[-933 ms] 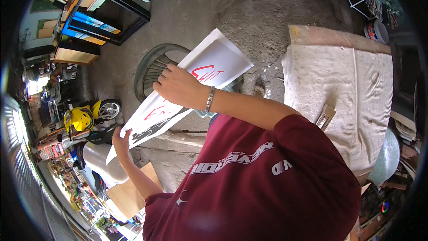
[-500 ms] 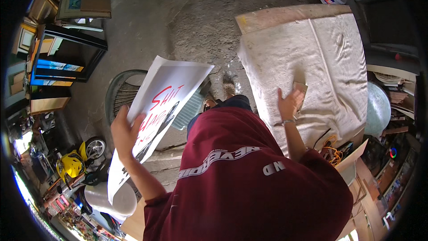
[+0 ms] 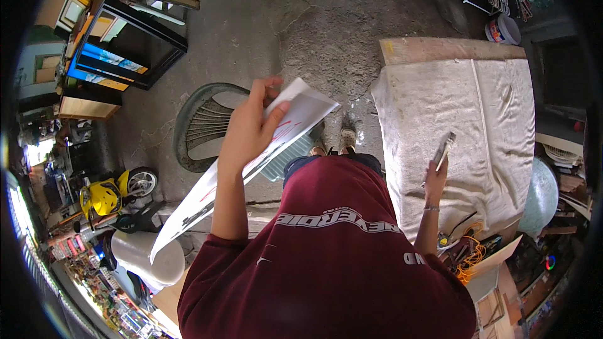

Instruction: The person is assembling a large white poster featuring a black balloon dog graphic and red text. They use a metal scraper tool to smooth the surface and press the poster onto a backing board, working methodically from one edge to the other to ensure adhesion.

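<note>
My left hand [image 3: 248, 129] is closed on a white poster [image 3: 290, 127] with red lettering and dark printing, its thumb on the printed face near the upper end. The sheet slants down to the lower left, partly hidden by my forearm. Over the cloth-covered table [image 3: 433, 103], my right hand [image 3: 436, 179] grips a small, flat, pale piece [image 3: 445, 152] with a darker far end. This piece is seen nearly edge-on, so its kind is unclear.
A chair [image 3: 204, 127] with a slatted back and a ribbed pale-green thing [image 3: 292, 156] stand beneath the poster. Orange cord [image 3: 471, 257] and tools lie by the table's near edge. Black frames [image 3: 141, 44] lean at left, above a yellow motorbike [image 3: 103, 196]. A white roll [image 3: 147, 257] sits lower left.
My left hand has shifted up and right with the poster, which now shows more edge-on. My right hand has drawn nearer to me, and the flat piece has turned onto its edge.
</note>
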{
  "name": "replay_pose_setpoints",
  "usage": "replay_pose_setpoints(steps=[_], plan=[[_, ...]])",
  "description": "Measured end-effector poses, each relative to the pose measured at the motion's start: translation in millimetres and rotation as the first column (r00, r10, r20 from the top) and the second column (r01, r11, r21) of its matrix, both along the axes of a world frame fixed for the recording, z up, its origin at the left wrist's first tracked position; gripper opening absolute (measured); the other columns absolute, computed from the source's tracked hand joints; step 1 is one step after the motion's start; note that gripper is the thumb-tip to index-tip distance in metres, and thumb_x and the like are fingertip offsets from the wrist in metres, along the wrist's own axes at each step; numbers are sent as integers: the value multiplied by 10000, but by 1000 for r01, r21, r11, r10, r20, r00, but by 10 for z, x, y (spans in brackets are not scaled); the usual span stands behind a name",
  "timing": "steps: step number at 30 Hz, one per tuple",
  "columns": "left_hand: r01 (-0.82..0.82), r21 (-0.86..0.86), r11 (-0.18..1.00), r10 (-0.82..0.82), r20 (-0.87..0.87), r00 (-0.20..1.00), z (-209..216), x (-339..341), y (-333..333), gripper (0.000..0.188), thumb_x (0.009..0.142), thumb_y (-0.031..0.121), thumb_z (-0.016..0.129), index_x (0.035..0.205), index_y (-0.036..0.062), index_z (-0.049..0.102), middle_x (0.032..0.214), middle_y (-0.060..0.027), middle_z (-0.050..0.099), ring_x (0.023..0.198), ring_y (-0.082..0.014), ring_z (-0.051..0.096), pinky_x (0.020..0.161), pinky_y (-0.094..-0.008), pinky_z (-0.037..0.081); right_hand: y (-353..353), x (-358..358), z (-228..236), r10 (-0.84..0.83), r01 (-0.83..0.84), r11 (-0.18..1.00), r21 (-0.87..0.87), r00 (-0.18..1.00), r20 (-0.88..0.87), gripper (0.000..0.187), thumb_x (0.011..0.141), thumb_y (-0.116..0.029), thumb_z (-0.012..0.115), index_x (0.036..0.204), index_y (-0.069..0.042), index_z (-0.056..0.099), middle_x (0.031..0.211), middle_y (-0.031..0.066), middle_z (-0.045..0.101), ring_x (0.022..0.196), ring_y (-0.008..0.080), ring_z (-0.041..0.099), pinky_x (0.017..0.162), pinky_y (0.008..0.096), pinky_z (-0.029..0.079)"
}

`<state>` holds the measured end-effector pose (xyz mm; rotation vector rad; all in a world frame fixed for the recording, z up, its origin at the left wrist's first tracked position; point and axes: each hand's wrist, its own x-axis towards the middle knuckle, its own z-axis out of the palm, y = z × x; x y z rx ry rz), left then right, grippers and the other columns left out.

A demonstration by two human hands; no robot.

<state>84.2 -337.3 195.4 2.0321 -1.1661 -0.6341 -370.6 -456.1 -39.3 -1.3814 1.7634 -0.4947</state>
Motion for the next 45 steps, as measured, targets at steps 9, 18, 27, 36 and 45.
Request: replay_pose_setpoints(steps=[9, 18, 27, 36, 45], plan=[[127, -132, 983, -85, 284, 955, -159, -401, 101, 190, 863, 136, 657, 1035, 69, 703, 832, -112, 684, 641, -302, 645, 564, -364, 490, 351, 2001, 2195, 574, -545, 806, -232, 620, 535, 396, 913, -130, 554, 1265, 20, 455, 973, 74, 612, 834, 111, 585, 729, 245, 476], [99, -121, 988, -65, 255, 965, -182, -478, 179, 160, 871, 177, 639, 971, 69, 700, 809, -91, 681, 687, -291, 662, 582, -378, 510, 441, 2268, 2363, 740, -677, 672, -300, 606, 290, 342, 855, -121, 613, 1149, 29, 521, 888, 111, 590, 787, 192, 565, 740, 293, 457], [96, -146, 985, -54, 267, 962, -212, -440, 182, 171, 878, 211, 635, 967, 83, 705, 801, -81, 680, 682, -282, 660, 582, -387, 509, 455, 2270, 2436, 644, -590, 760, -272, 632, 430, 318, 859, -129, 603, 1137, 8, 530, 857, 65, 550, 769, 128, 501, 696, 269, 428], [71, -20, 997, -62, 289, 955, -84, -427, 372, 279, 851, 231, 655, 1086, 83, 635, 842, -88, 646, 773, -280, 651, 657, -392, 508, -137, 1891, 1581, 406, -356, 913, -198, 835, 371, 232, 918, -147, 613, 1079, -11, 516, 850, 51, 546, 799, 122, 516, 707, 249, 430], [-448, 396, 802, 186, 547, 816, 38, 160, 2654, 250, 659, 221, 797, 796, 78, 644, 791, -76, 611, 769, -294, 600, 733, -415, 447, -652, 408, 31, 36, -257, 950, -176, 651, -758, 627, 851, -455, 664, 1182, 55, 511, 1134, 286, 522, 1056, 424, 515, 924, 483, 415]])
